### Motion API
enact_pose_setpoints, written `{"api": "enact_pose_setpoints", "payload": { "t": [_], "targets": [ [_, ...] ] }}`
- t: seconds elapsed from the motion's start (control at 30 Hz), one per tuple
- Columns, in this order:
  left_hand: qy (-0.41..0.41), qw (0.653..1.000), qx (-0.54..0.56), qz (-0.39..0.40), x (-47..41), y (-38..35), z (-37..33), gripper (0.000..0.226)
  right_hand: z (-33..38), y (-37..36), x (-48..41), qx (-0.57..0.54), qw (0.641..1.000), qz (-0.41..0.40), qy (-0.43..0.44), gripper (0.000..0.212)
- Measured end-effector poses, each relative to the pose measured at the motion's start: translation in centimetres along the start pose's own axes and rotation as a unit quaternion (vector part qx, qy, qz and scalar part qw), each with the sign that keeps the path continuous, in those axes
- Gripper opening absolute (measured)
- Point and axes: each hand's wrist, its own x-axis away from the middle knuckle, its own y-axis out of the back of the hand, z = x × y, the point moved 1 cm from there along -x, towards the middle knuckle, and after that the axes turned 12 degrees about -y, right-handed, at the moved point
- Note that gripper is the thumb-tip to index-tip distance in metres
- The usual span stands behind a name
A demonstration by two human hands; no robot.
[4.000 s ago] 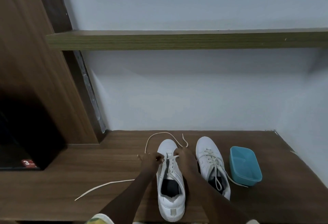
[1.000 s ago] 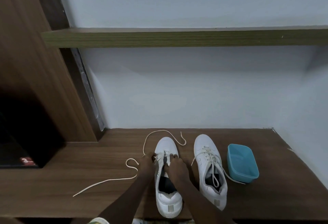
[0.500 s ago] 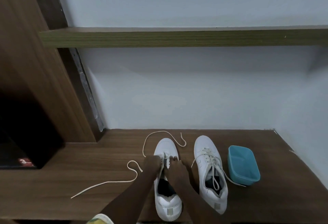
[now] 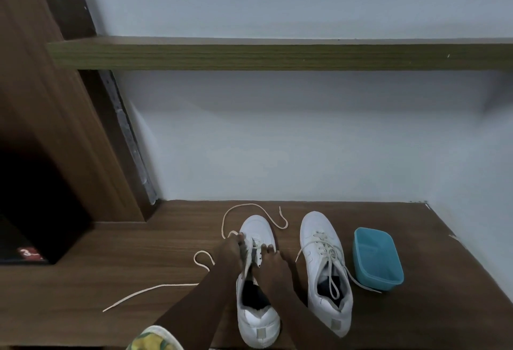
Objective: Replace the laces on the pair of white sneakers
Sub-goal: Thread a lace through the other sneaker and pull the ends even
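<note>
The open sneaker [image 4: 259, 324] stands on the wooden surface [image 4: 111, 280], well left of the blue plastic tub [image 4: 377, 258]. Its long axis runs from the near heel to the toe at the wall. The laced sneaker [image 4: 319, 227] lies parallel to it, just left of the tub. The left hand [image 4: 231, 249], fingers curled, pinches the flat cream lace [image 4: 155, 290] at the eyelets. The right hand [image 4: 270, 263] sets bent fingers on the smooth white upper, but its grip cannot be told.
</note>
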Motion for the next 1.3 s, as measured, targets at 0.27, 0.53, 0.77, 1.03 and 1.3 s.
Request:
{"api": "enact_pose_setpoints", "payload": {
  "t": [0.27,0.53,0.77,1.03,1.3],
  "targets": [
    [-0.148,0.985,-0.039,-0.082,3.9,-0.9,-6.3,0.023,0.3,1.3,0.7,0.021,0.999,0.033,0.004,0.058],
    [-0.232,0.965,-0.116,-0.031,6.6,-2.4,-9.9,0.026,3.2,7.8,1.4,-0.173,0.984,-0.025,0.008,0.027],
    [-0.220,0.971,-0.087,0.025,8.1,-2.3,-11.5,0.012,6.4,11.0,2.1,-0.389,0.919,-0.049,0.037,0.024],
    [-0.117,0.990,-0.004,0.073,7.4,-1.0,-10.4,0.027,6.2,9.3,2.6,-0.464,0.885,-0.012,0.016,0.017],
    [-0.103,0.994,0.027,0.038,8.7,-1.0,-12.2,0.017,6.2,8.9,2.3,-0.272,0.962,0.027,-0.025,0.016]
  ]
}}
